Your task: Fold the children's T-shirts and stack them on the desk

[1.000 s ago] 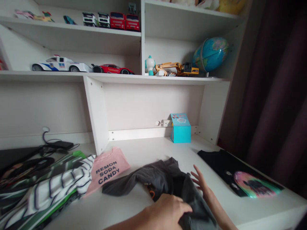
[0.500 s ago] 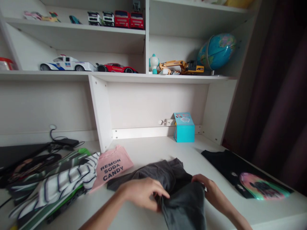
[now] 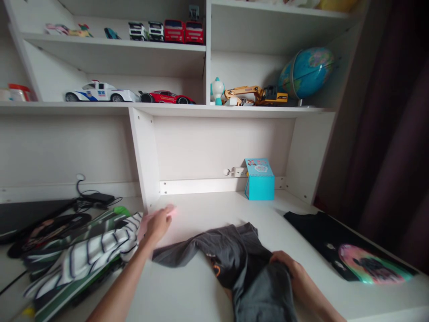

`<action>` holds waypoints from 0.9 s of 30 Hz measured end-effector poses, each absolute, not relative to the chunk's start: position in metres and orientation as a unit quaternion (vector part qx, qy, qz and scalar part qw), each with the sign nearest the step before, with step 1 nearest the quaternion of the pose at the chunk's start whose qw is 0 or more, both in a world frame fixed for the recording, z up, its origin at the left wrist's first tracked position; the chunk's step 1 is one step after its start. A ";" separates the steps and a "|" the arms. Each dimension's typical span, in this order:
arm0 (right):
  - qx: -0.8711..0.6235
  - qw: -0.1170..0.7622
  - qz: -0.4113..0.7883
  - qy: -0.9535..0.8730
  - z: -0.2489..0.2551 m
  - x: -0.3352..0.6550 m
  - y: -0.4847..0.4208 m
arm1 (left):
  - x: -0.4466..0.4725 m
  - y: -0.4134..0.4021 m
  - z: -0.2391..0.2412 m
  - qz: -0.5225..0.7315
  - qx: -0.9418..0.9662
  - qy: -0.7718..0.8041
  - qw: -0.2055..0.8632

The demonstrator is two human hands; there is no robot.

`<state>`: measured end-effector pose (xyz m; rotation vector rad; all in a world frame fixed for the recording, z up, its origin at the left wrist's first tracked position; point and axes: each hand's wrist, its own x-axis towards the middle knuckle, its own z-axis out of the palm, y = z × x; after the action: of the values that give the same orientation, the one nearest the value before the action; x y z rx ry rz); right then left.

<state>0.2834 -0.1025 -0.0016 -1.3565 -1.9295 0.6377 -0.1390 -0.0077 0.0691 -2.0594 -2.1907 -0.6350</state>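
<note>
Head view: at six o'clock, our grey garment (image 3: 241, 256) looks soft, light, best gripped by edges.
Our right hand (image 3: 291, 267) pinches its edge; our left hand (image 3: 160, 226) curls over pink cloth (image 3: 143, 225), hold unclear.

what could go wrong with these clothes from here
The left hand is at the blurred pink fabric, and its forearm passes close beside the rumpled white garment with dark stripes, so it might drag that askew. The right hand has a grip on only one part of the bunched dark grey fabric garment, so a pull could crease it further.
</note>
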 end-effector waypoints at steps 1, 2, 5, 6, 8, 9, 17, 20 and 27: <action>-0.519 0.343 0.248 -0.743 -0.002 0.284 -0.103 | -0.153 -0.011 0.084 -0.254 -0.628 -0.733 0.057; -0.516 0.343 0.251 -0.744 -0.002 0.284 -0.104 | -0.168 -0.016 0.100 -0.308 -0.580 -0.749 0.087; -0.510 0.344 0.252 -0.747 -0.004 0.285 -0.104 | -0.215 -0.044 0.135 -0.421 -0.450 -0.770 0.164; -0.510 0.342 0.251 -0.748 -0.005 0.286 -0.104 | -0.228 -0.055 0.140 -0.444 -0.413 -0.773 0.186; -0.510 0.337 0.249 -0.751 -0.007 0.287 -0.102 | -0.244 -0.077 0.138 -0.481 -0.338 -0.781 0.208; -0.509 0.335 0.244 -0.754 -0.007 0.287 -0.101 | -0.248 -0.085 0.134 -0.493 -0.304 -0.786 0.216; -0.497 0.351 0.152 -0.779 0.034 0.256 -0.095 | -0.138 -0.101 0.138 -0.515 -0.562 -0.636 0.120; -0.451 0.357 0.127 -0.808 0.058 0.228 -0.092 | -0.045 -0.126 0.141 -0.376 -0.781 -0.472 -0.162; -0.492 0.343 0.079 -0.796 0.092 0.204 -0.083 | 0.051 -0.139 0.089 -0.254 -0.828 -0.487 -0.112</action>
<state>0.2040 -0.0834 0.0916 -1.2779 -2.0694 0.2048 0.0511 -0.1392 0.0888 -2.8044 -1.6496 -0.8596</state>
